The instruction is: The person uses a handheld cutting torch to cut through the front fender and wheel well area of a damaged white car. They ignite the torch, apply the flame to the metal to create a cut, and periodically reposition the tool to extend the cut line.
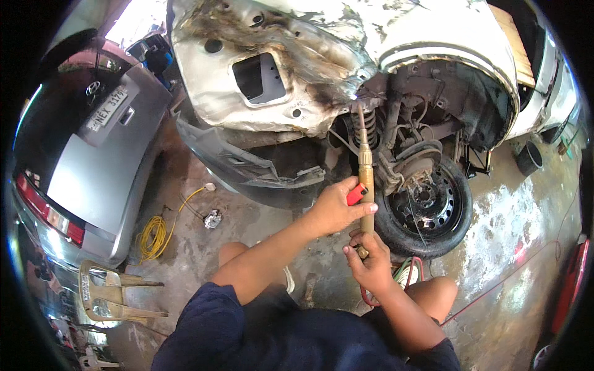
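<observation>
A long brass gas torch point(365, 167) points away from me, its thin tip up by the scorched edge of a white car's body panel point(204, 93). A small bluish-white glow shows at the tip. My left hand point(339, 209) is closed with a red lighter point(356, 194) in it, the thumb lying across the torch body. Lower down, my right hand point(373, 263) grips the torch's rear end, its fingers at a brass valve knob point(362, 252). Behind the torch tip stand a coil spring point(369, 120) and a bare wheel hub point(417, 167).
A wheel with a black rim point(458, 213) lies on the floor below the hub. Red and green hoses point(421, 267) run beside my right knee. On the left are a silver car point(105, 167), a coiled yellow cord point(151, 238) and a plastic chair point(102, 294). A black bucket point(529, 159) stands at right.
</observation>
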Tool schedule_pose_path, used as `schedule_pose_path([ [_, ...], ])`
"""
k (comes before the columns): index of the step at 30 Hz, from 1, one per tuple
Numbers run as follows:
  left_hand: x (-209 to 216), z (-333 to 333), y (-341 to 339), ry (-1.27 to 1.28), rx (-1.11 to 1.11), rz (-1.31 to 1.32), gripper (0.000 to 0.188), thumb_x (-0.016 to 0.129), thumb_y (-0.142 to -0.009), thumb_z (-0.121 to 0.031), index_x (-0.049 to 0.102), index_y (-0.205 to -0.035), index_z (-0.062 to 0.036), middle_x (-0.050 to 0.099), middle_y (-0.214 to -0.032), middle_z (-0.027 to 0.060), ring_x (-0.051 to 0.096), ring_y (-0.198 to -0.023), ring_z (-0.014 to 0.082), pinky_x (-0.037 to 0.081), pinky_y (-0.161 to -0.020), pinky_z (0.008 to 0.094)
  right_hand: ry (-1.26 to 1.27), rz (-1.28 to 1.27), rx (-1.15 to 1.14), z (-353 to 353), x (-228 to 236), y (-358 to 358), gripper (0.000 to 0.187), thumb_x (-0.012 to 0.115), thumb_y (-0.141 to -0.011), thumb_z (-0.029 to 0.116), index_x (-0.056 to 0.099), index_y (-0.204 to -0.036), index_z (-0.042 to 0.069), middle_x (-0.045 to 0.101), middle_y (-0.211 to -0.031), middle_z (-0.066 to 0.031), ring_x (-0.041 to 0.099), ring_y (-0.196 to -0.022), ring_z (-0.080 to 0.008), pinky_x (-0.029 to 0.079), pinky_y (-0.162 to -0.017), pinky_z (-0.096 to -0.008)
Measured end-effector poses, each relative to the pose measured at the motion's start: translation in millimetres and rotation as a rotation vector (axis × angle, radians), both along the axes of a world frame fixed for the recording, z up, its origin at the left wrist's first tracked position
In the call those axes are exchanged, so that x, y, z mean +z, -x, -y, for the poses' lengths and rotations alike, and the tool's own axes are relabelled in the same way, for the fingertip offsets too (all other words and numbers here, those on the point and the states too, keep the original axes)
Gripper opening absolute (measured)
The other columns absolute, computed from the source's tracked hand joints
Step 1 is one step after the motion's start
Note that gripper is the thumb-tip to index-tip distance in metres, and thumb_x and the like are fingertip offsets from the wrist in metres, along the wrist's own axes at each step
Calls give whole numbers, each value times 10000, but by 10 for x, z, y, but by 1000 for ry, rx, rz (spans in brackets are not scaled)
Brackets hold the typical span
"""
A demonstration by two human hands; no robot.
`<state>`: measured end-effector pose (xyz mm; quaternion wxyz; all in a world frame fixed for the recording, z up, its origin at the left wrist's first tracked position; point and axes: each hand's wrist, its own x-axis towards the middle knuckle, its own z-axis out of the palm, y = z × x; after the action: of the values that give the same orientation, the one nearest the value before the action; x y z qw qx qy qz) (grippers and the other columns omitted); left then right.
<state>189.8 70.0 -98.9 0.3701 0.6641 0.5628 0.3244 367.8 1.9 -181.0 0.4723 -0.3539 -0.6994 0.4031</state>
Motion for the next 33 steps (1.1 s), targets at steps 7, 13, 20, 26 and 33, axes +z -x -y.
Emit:
schedule_pose_path([
  [7,109,-69,238,-58,-73,88,605,839,-964,-394,604,-1367,-9,723,-1124,130,675,-1018,203,560,-933,387,-25,61,-41,-2,408,246,97,751,-986,16,665,-1030,14,677,-994,-131,690,-740,-189,573,-628,-329],
  [13,6,-65,398,-105,-158,112,986,838,-962,-418,313,-1699,-26,718,-1285,223,719,-1132,312,556,-1016,410,48,52,-49,4,326,475,109,699,-1035,24,661,-1115,-38,671,-1016,-115,699,-724,-139,598,-584,-285],
  [20,-70,6,461,-21,-197,122,1052,867,-933,-448,286,-1716,-52,770,-1164,199,776,-1040,290,599,-946,415,81,75,-60,74,221,427,126,758,-970,11,683,-1071,6,703,-949,-138,732,-719,-219,557,-616,-346],
  [26,-35,-61,376,-66,-190,58,1074,875,-903,-475,294,-1691,-34,807,-1077,206,794,-993,385,620,-896,470,133,103,-54,68,420,345,77,685,-1037,21,667,-1089,-33,681,-952,-97,689,-728,-131,573,-624,-284],
  [33,-44,-120,350,-114,-219,181,1008,905,-884,-418,355,-1621,-5,811,-1070,206,792,-998,393,592,-945,466,197,147,-101,127,644,326,99,726,-1000,21,694,-1089,-11,700,-970,-84,655,-861,-148,523,-786,-306],
])
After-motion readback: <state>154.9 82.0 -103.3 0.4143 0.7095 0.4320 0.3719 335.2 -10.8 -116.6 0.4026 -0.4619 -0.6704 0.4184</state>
